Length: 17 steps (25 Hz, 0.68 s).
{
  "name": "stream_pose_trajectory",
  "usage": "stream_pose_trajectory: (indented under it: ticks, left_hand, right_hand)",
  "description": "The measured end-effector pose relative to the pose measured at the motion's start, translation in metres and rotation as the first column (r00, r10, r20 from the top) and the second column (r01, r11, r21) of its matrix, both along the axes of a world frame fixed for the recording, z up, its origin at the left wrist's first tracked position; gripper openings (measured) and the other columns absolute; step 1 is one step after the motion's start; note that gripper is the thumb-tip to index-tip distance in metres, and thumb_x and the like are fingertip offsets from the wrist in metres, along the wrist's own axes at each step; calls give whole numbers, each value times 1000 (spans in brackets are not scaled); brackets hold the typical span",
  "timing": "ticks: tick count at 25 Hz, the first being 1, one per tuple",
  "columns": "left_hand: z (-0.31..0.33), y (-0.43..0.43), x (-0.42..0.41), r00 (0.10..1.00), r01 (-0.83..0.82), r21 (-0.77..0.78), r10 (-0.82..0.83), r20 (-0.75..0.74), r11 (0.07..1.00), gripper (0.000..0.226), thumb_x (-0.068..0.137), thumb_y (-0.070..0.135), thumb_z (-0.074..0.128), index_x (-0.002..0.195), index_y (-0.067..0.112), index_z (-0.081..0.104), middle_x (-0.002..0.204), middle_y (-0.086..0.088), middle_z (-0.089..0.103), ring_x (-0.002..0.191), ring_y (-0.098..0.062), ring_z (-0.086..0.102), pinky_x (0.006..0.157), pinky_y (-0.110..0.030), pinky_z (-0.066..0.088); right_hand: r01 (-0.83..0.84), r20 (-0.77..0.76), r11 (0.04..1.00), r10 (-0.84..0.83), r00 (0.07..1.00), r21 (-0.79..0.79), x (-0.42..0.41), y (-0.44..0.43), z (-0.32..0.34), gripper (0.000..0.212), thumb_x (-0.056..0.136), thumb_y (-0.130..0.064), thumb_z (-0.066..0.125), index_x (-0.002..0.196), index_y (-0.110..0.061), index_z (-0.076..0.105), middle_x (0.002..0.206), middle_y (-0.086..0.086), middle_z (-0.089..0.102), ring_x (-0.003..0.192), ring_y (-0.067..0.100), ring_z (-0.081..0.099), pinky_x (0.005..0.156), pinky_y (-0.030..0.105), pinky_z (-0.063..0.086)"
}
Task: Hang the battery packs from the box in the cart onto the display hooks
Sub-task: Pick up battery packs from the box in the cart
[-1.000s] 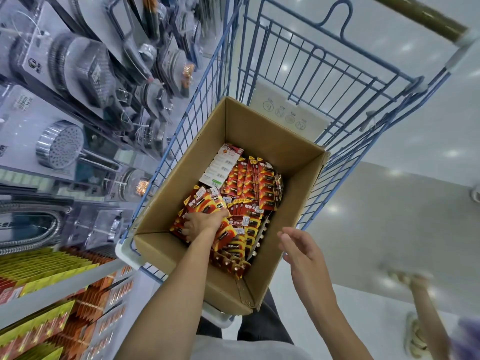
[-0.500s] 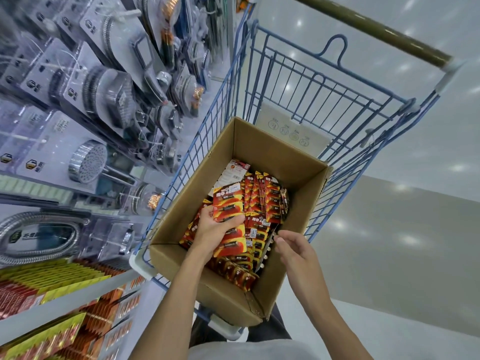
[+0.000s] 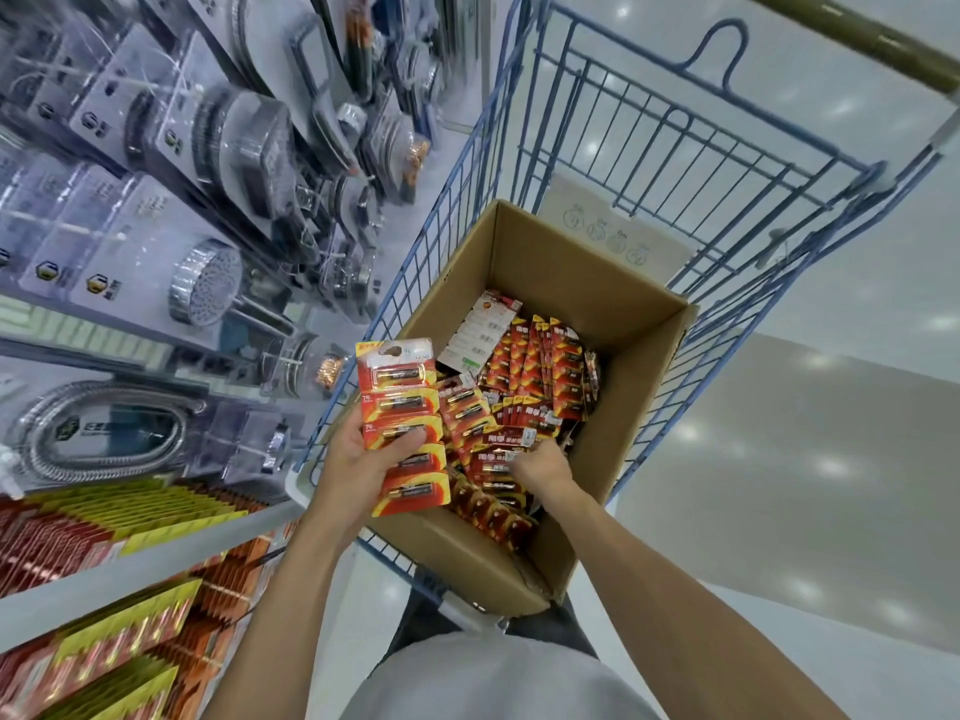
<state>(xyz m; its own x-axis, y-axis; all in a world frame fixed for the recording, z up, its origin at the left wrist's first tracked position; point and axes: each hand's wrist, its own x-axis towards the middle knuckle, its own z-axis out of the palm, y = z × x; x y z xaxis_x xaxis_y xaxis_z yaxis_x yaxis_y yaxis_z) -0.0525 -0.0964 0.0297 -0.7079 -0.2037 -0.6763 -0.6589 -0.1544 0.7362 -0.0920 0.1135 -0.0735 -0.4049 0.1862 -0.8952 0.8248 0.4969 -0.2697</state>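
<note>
An open cardboard box point(image 3: 597, 283) stands in a blue wire cart point(image 3: 649, 127). It holds several red and orange battery packs point(image 3: 545, 376) in loose rows. My left hand point(image 3: 358, 465) grips a long strip of red battery packs point(image 3: 402, 407), lifted above the box's left wall with the thumb across its face. Inside the box, my right hand point(image 3: 540, 467) reaches down onto the packs near the front; its fingers are hidden among them, so whether they grip one is unclear.
Display racks to the left carry boxed shower heads point(image 3: 208, 288) and hoses point(image 3: 98, 428). Lower left, shelves point(image 3: 130, 558) hold rows of red and yellow battery packs point(image 3: 104, 511). The cart handle point(image 3: 857, 39) runs across the top right. Shiny floor lies to the right.
My left hand has lifted a strip of battery packs out of the box to the left. My right hand has moved from the box's front edge down into the packs.
</note>
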Motion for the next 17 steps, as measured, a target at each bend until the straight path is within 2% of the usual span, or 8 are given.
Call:
stream_pose_trajectory:
  ticks: [1,2,3,5,8,12,14,17]
  left_hand:
    - [4,-3,4,1000,-8,2,8,-3,1000,58,78,21,83,130,28,61,111,2,79,96,-21,78,74,-37,63]
    - [7,-6,8,1000,-9,0,9,-3,1000,55,80,19,82,130,28,61,110,2,79,96,-21,78,72,-36,63]
    - [9,-8,11,1000,-4,-4,4,2,1000,53,82,17,81,130,28,62,110,2,79,96,-22,78,73,-36,63]
    - [12,-13,17,1000,-2,-3,2,7,1000,51,83,15,80,130,26,63,111,0,79,96,-23,78,75,-39,64]
    - [11,-20,23,999,-23,23,23,22,999,55,81,18,81,133,25,63,113,-3,78,99,-28,77,83,-48,62]
    - [17,-25,23,998,-56,70,55,3,996,50,83,16,79,129,25,64,112,-4,79,97,-28,78,81,-47,63]
    - [22,-28,22,998,-56,113,57,-4,992,50,82,16,79,130,23,65,113,-7,78,99,-31,77,85,-50,61]
    - [31,-34,17,999,-27,153,31,-26,988,46,86,12,77,129,23,66,115,-10,78,99,-33,77,87,-53,60]
  right_hand:
    - [-36,17,999,36,999,32,0,-3,-9,13,98,-9,57,85,-5,58,84,7,58,69,19,52,65,35,47]
    - [-61,32,997,60,998,38,0,-5,-15,12,99,-11,57,88,-7,59,89,6,60,73,19,54,68,32,46]
    - [-95,43,995,94,995,33,2,-5,-22,9,101,-13,58,99,-5,62,98,6,63,83,21,58,74,31,47]
    - [-141,43,989,140,989,45,10,-5,-35,23,102,-19,60,120,-4,63,121,1,64,106,26,61,91,32,50]
    - [-75,-7,992,76,997,105,21,-5,-42,28,100,-21,61,126,-11,67,128,10,68,115,30,63,98,35,51]
    - [-6,-152,1000,6,988,3,21,-4,-17,39,102,-18,62,140,-10,60,139,5,61,123,26,59,107,34,46]
    - [22,-249,997,-40,968,-77,19,2,10,39,104,-23,60,140,-10,61,137,2,63,128,25,58,112,37,44]
    - [126,-364,965,-206,908,-232,16,16,52,21,103,-30,59,113,-18,73,111,0,75,111,25,70,104,51,53]
